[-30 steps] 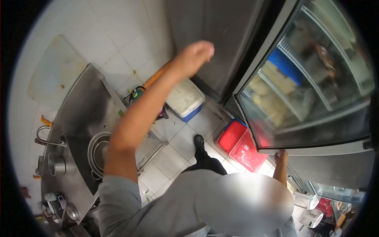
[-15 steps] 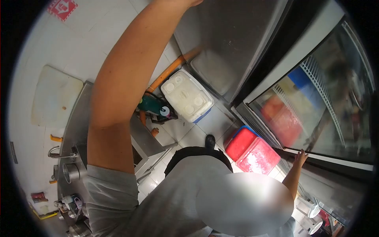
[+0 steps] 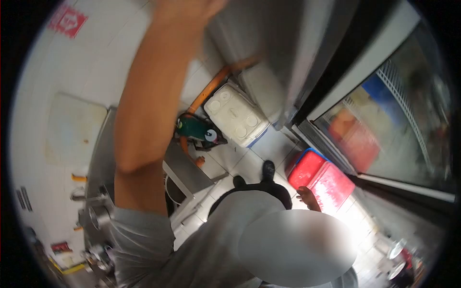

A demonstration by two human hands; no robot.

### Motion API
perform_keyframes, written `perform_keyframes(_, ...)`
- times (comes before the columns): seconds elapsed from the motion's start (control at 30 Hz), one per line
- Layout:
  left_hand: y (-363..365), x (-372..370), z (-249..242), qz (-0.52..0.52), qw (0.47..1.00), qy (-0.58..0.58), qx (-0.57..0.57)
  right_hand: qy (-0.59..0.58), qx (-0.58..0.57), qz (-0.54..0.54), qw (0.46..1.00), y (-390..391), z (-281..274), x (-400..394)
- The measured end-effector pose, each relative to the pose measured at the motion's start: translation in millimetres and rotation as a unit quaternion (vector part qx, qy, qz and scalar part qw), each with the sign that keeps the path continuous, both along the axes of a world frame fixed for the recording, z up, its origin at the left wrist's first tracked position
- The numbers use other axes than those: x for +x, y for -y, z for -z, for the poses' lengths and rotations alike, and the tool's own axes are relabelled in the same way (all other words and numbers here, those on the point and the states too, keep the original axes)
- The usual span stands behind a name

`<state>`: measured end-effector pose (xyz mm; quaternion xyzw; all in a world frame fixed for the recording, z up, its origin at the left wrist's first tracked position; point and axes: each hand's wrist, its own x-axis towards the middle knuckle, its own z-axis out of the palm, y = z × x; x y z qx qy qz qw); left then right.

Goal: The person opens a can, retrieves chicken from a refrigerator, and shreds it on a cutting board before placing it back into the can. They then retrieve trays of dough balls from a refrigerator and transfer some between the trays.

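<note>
My left arm reaches up past the cooler. My left hand [image 3: 206, 7], blurred and partly cut off at the top edge, is beside a grey steel door [image 3: 254, 33]; its fingers are too smeared to read. Over the red containers [image 3: 338, 185] on the floor hangs my right hand [image 3: 306, 196], its fingers apart and nothing in it. To its upper right is a glass-doored fridge [image 3: 401, 129] with wire racks and red and blue items behind the glass.
A white-lidded cooler [image 3: 235, 115] stands on the tiles near an orange pipe [image 3: 209, 91] and a green machine [image 3: 192, 127]. At the left are a steel counter [image 3: 103, 144] and a white board [image 3: 74, 127]. My shoes [image 3: 268, 171] are on the floor.
My right hand has left the lower edge of the glass door and moved left over the red containers. My left hand has shifted left, and the steel door's edge looks displaced left.
</note>
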<state>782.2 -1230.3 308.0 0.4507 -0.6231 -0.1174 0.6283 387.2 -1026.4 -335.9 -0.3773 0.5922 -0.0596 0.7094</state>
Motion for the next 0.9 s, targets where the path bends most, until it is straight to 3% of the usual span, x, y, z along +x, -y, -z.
perform_keyframes(0.07, -40, 77, 14, 0.095, 0.988, -0.112, -0.037, 0.039, 0.006, -0.128, 0.991, -16, 4, 16)
perform_keyframes(0.1, -68, 112, 14, 0.106, 0.982, -0.153, -0.042, -0.059, 0.04, -0.135, 0.988, -13, -17, 34)
perform_keyframes(0.17, -108, 127, 11, -0.092, 0.965, -0.205, -0.135, -0.114, -0.03, -0.208, 0.971, -8, 11, 37)
perform_keyframes(0.2, -147, 204, 11, 0.077, 0.969, -0.222, -0.073, -0.153, -0.117, -0.214, 0.958, -4, 23, 43)
perform_keyframes(0.23, -172, 273, 15, 0.243, 0.942, -0.231, -0.008, -0.14, -0.082, -0.197, 0.967, 9, 29, 51)
perform_keyframes(0.3, -202, 308, 1, 0.079, 0.977, -0.195, -0.029, -0.115, -0.161, -0.308, 0.931, 37, 28, 71)
perform_keyframes(0.37, -214, 330, -9, -0.094, 0.985, -0.141, -0.02, -0.183, -0.269, -0.374, 0.868, 70, 35, 102)
perform_keyframes(0.47, -229, 370, -13, -0.239, 0.968, -0.064, 0.035, -0.161, -0.318, -0.417, 0.836, 108, 85, 149)
perform_keyframes(0.53, -247, 391, -8, -0.313, 0.947, -0.02, 0.067, 0.038, -0.35, -0.242, 0.904, 130, 130, 184)
perform_keyframes(0.57, -259, 397, -4, -0.347, 0.934, -0.003, 0.082, 0.045, -0.348, -0.24, 0.905, 144, 132, 209)
perform_keyframes(0.6, -273, 397, 2, -0.378, 0.921, 0.014, 0.094, 0.023, -0.155, -0.125, 0.98, 158, 124, 234)
perform_keyframes(0.63, -281, 397, 10, -0.403, 0.909, 0.026, 0.105, -0.004, 0.05, -0.007, 0.999, 170, 125, 257)
perform_keyframes(0.77, -316, 382, 44, -0.495, 0.855, 0.044, 0.144, -0.071, 0.049, 0.04, 0.995, 204, 207, 318)
perform_keyframes(0.83, -328, 371, 56, -0.528, 0.833, 0.046, 0.16, -0.112, 0.045, 0.013, 0.993, 226, 232, 338)
perform_keyframes(0.9, -331, 363, 67, -0.548, 0.818, 0.044, 0.166, -0.089, 0.032, 0.169, 0.981, 233, 278, 353)
